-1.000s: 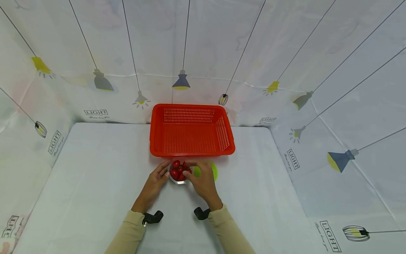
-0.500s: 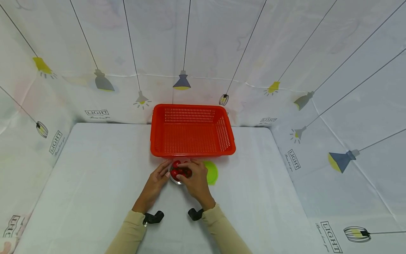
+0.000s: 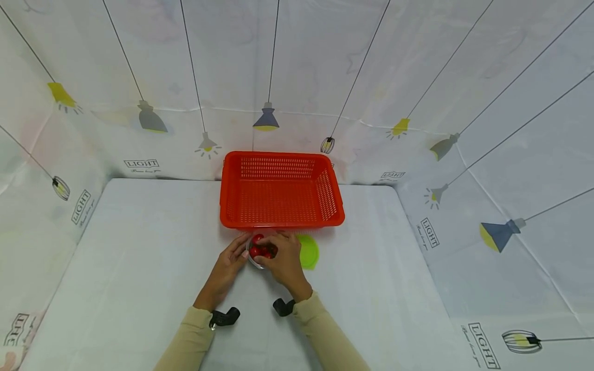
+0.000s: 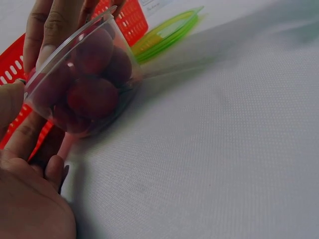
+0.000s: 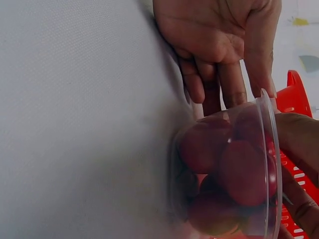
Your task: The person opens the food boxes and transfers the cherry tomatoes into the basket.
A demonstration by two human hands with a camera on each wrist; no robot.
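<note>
A round clear plastic tub (image 5: 274, 164) filled with several red cherry tomatoes (image 3: 255, 251) stands on the white table. My left hand (image 3: 227, 268) holds the tub from its left side, the thumb at the rim and the other fingers along the outside wall. From the right, my right hand (image 3: 286, 263) reaches over the tub's mouth, thumb and fingers among the tomatoes and hiding some of them; I cannot tell whether it pinches one. In the left wrist view, those fingers dip just inside the rim beside dark red tomatoes (image 4: 92, 97).
Just right of the tub lies a yellow-green lid (image 3: 309, 252) on the table (image 3: 380, 288). Behind the tub, close to it, stands a red perforated basket (image 3: 280, 203) with nothing inside. White sheeting with printed lamps (image 3: 297, 77) surrounds the table.
My right hand has shifted left and farther over the tub, uncovering more of the green lid and covering more tomatoes. The left hand has stayed in place at the tub.
</note>
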